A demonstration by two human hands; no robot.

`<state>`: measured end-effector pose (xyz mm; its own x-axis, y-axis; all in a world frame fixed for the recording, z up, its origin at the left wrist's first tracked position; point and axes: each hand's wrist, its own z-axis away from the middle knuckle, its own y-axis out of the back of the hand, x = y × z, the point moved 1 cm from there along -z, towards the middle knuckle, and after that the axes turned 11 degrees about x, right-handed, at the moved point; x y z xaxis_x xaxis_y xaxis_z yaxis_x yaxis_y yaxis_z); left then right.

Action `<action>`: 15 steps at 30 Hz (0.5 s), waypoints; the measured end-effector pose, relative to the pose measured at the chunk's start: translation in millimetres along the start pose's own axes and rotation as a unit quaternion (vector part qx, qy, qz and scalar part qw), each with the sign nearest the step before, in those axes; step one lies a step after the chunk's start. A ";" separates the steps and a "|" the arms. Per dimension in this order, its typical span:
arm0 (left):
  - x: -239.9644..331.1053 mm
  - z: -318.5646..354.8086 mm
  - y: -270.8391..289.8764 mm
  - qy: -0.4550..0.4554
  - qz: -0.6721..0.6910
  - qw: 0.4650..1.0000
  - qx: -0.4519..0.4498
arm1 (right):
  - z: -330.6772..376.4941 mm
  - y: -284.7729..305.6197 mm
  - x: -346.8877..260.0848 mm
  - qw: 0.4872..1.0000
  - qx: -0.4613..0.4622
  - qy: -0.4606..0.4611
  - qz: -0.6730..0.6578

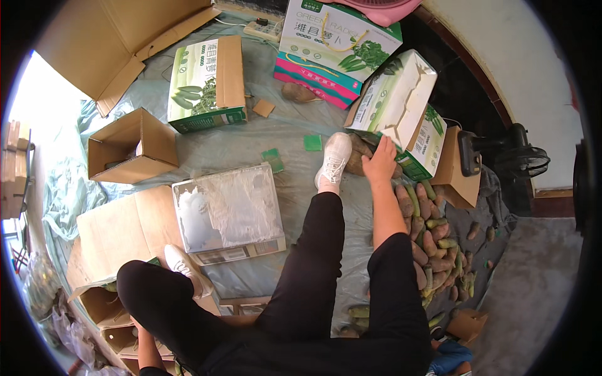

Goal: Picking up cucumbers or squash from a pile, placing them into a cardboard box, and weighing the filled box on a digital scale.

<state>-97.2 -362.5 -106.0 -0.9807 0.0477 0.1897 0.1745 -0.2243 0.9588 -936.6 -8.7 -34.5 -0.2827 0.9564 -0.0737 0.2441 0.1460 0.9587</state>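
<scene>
The left hand is sitting out of sight, its forearm dropping behind the bent leg at the lower edge. The right hand point(380, 156) is gripping a brown root point(359, 156), partly hidden beneath it; just beyond is leaning a tilted white-and-green carton point(401, 100), with the root pile point(433, 244) trailing behind the wrist.

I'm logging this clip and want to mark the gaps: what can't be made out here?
Head view only:
- Right hand: its fingers reach under the tilted box, so any grip is hidden.
- Left hand: behind the bent leg at the lower edge, out of sight.
- Open carton: inside is shadowed.
- Root pile: partly covered by the forearm.
</scene>
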 end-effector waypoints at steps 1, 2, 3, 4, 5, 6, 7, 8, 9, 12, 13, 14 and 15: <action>-4.6 -1.7 -1.7 0.002 0.013 1.000 -0.001 | 14.9 -2.6 -0.1 1.000 0.006 0.002 0.002; -8.5 -2.7 -4.5 0.005 0.031 1.000 -0.003 | 31.1 -6.8 -0.2 1.000 0.012 0.008 0.000; -12.2 -4.0 -5.4 0.010 0.056 0.998 -0.004 | 48.7 -13.5 -0.6 1.000 -0.018 0.003 0.001; -14.4 -3.6 -7.1 0.016 0.089 0.996 -0.006 | 65.3 -20.3 0.0 1.000 -0.030 0.007 -0.004; -15.1 -4.2 -7.1 0.020 0.109 0.994 -0.006 | 81.2 -28.9 2.5 0.993 -0.113 -0.038 -0.021; -14.4 -2.7 -7.6 0.053 0.095 0.994 -0.020 | 96.7 -36.3 5.7 0.983 -0.162 -0.066 -0.052; -11.2 -2.4 -4.4 0.017 0.082 0.996 -0.010 | 113.0 -41.4 7.8 0.976 -0.200 -0.054 -0.061; -6.7 -1.4 -0.7 0.007 0.037 0.999 -0.013 | 124.2 -44.8 9.8 0.967 -0.245 -0.058 -0.046; 0.0 -0.6 1.2 -0.004 -0.064 0.998 -0.027 | 129.9 -44.4 11.8 0.971 -0.221 -0.037 -0.077; 19.0 11.9 6.8 0.005 0.051 0.997 0.060 | 143.2 -19.2 15.2 0.945 -0.293 -0.038 -0.142; 23.3 13.5 7.6 0.010 0.050 0.997 0.057 | 140.1 -1.9 14.4 0.947 -0.241 -0.013 -0.212; 25.8 14.5 8.7 -0.006 0.041 0.997 0.060 | 136.1 17.7 12.9 0.944 -0.192 0.004 -0.269; 26.0 15.0 9.4 -0.033 0.040 0.996 0.071 | 122.6 41.3 16.6 0.961 -0.083 0.079 -0.252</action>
<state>-119.7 -348.8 -88.9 -0.9560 0.1009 0.2755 0.2669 -0.0906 0.9595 -817.5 44.2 -29.8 -0.4674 0.7219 -0.5102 -0.1092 0.5256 0.8437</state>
